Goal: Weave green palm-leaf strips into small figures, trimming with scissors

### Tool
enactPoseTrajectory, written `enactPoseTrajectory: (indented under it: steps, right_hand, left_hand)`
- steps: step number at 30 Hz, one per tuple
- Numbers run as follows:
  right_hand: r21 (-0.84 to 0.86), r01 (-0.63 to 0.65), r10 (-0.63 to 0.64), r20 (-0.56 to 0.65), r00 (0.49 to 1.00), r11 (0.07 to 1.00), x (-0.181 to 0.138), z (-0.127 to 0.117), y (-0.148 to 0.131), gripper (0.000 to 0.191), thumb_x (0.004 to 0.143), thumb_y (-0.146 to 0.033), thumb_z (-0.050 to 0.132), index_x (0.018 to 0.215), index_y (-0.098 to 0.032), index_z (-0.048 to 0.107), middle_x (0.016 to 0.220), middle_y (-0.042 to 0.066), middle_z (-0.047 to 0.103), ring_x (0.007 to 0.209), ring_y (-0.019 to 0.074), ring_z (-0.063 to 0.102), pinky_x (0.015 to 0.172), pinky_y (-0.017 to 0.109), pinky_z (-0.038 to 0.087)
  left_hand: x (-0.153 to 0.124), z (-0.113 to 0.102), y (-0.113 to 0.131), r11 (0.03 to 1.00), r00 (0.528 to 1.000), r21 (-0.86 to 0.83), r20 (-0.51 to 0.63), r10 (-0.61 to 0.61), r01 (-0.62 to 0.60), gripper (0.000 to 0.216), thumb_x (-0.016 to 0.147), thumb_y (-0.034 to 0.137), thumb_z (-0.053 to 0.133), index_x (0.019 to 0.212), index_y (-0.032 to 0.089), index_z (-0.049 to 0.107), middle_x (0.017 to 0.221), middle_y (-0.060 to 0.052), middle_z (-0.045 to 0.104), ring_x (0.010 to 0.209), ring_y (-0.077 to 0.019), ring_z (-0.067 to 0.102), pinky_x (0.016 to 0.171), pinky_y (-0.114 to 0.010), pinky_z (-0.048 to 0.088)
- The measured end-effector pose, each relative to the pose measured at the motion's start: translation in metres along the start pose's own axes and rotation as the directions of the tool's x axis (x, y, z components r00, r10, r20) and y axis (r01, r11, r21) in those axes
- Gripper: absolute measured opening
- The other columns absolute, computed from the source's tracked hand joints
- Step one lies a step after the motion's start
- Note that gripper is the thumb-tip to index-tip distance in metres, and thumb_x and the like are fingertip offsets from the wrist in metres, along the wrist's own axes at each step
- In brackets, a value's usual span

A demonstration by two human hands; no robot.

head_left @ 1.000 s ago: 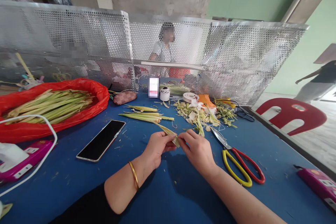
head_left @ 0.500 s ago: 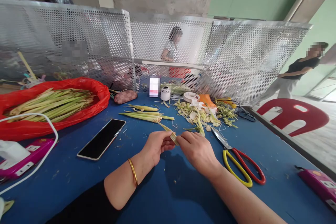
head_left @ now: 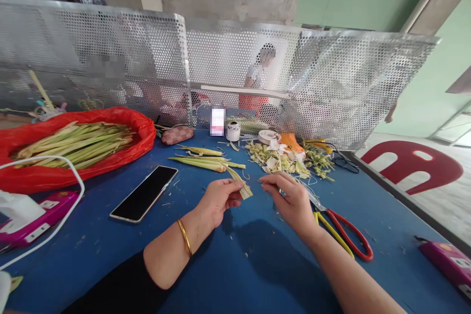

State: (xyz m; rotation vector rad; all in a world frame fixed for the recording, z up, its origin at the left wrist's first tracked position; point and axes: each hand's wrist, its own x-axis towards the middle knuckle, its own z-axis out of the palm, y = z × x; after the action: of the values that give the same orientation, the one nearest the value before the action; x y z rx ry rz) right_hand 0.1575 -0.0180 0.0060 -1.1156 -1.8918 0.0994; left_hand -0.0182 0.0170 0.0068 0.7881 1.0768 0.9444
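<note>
My left hand (head_left: 219,201), with a gold bangle at the wrist, pinches a pale green-yellow leaf strip (head_left: 246,190) between thumb and fingers. To its right, apart from the strip, is my right hand (head_left: 292,201). Its thumb and fingertips are pressed together, perhaps on a tiny scrap too small to name. Beyond my hands lie several long green leaf stalks (head_left: 200,162) and a heap of leaf trimmings (head_left: 275,163). Scissors (head_left: 349,233) with one red and one yellow handle rest beside my right wrist, partly covered by it.
On the blue table (head_left: 217,279) a phone (head_left: 145,194) and a red bag (head_left: 145,137) of leaf stalks lie at left. Purple power strips (head_left: 55,206) sit at both sides. A white jar (head_left: 233,132) and white tape roll (head_left: 268,136) stand before a perforated metal screen (head_left: 228,54); a person is behind it.
My right hand has moved off the leaf strip to the right, which leaves the strip in my left hand alone. The person behind the screen has shifted right.
</note>
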Motion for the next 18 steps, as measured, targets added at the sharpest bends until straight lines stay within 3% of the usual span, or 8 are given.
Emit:
enactPoseTrajectory:
  steps: [6,10,18]
  right_hand:
    - [-0.087,0.251,-0.245,0.069,0.967,0.964,-0.004,0.009,-0.002,0.014,0.090,-0.021,0.054,0.092,-0.023,0.068,0.085,0.005,0.067,0.079,0.0171,0.062,0.072,0.030,0.048]
    - [-0.115,0.291,-0.288,0.040,0.957,0.950,-0.007,0.013,-0.007,0.017,0.092,-0.019,0.053,0.086,-0.022,0.068,0.081,0.004,0.067,0.075,0.0156,0.062,0.070,0.029,0.047]
    - [-0.130,0.344,-0.339,0.055,0.939,0.930,-0.007,0.011,-0.009,0.015,0.092,-0.018,0.052,0.096,-0.022,0.066,0.083,0.005,0.070,0.075,0.0161,0.063,0.071,0.030,0.046]
  left_hand:
    - [-0.002,0.001,-0.001,0.999,0.998,-0.044,0.064,-0.015,0.018,0.024,0.055,0.027,0.081,0.065,0.012,0.065,0.057,0.000,0.061,0.050,-0.0075,0.053,0.044,-0.017,0.034]
    - [-0.002,0.001,-0.004,0.998,0.995,-0.033,0.090,-0.045,0.048,0.025,0.054,0.028,0.081,0.064,0.012,0.065,0.056,0.001,0.059,0.049,-0.0066,0.051,0.044,-0.017,0.033]
    - [0.001,-0.001,-0.007,0.979,0.975,-0.066,0.118,-0.186,0.194,0.012,0.061,0.019,0.074,0.063,0.015,0.063,0.055,0.003,0.057,0.051,-0.0060,0.052,0.043,-0.015,0.033]
